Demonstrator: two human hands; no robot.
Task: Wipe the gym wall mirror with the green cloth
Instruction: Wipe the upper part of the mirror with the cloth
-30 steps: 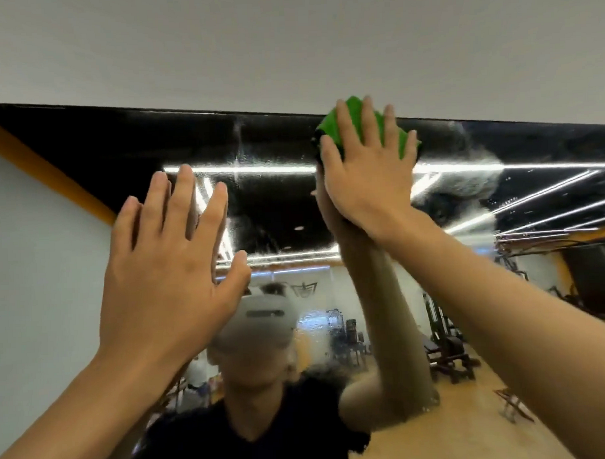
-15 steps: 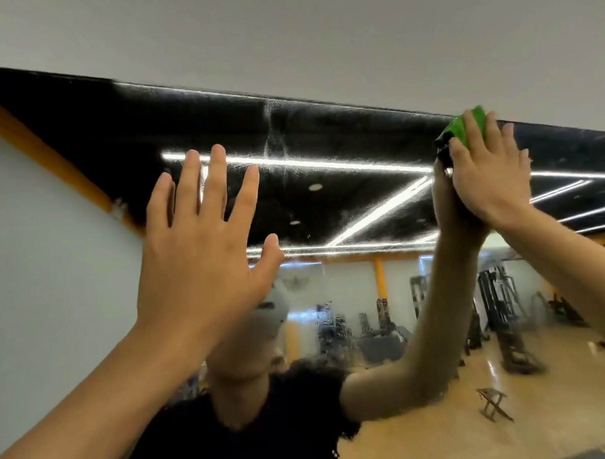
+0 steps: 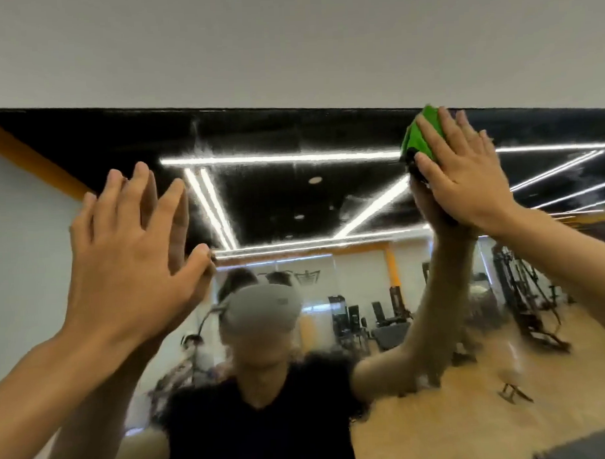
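Note:
The wall mirror (image 3: 293,195) fills the lower part of the view, its top edge running under a plain grey wall. My right hand (image 3: 464,175) presses the green cloth (image 3: 419,136) flat against the glass just below that top edge, at the upper right; straight fingers cover most of the cloth. My left hand (image 3: 133,249) is raised at the left with its fingers spread and straight, fingertips at the glass, holding nothing. Faint smears show on the glass around the reflected ceiling lights.
The mirror reflects a person in a black shirt with a grey headset, gym machines (image 3: 523,300) and a wooden floor (image 3: 472,422). The bare grey wall (image 3: 287,41) lies above the mirror.
My right hand slid the cloth rightwards along the mirror's top edge. My left hand stayed raised and spread, shifting slightly.

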